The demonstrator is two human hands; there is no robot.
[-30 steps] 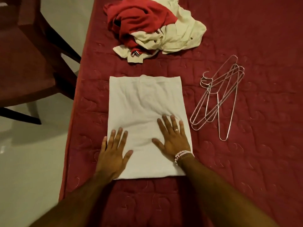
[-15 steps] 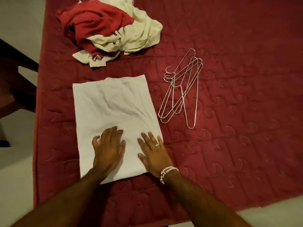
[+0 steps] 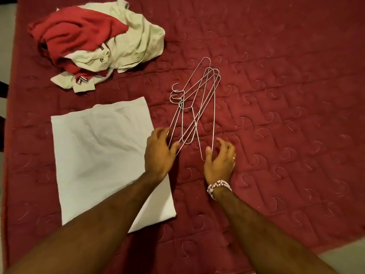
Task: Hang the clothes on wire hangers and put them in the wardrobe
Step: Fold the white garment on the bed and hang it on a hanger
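Note:
A bundle of wire hangers [image 3: 197, 99] lies on the red quilted bed [image 3: 276, 115], hooks pointing left. My left hand [image 3: 159, 153] curls its thumb and fingers round the near corner of the stacked hangers. My right hand [image 3: 219, 161], with a bead bracelet at the wrist, closes thumb and fingers on the near end of one hanger that splays out to the right. A folded white garment [image 3: 98, 155] lies flat left of the hangers, partly under my left forearm. A heap of red and cream clothes [image 3: 94, 42] sits at the far left.
The bed's left edge [image 3: 8, 155] borders a pale floor, and a strip of floor shows at the bottom right corner. A dark chair part shows at the left border. No wardrobe is in view.
Both hands left the folded white garment and moved right onto the near ends of the wire hangers. The view swung to the right.

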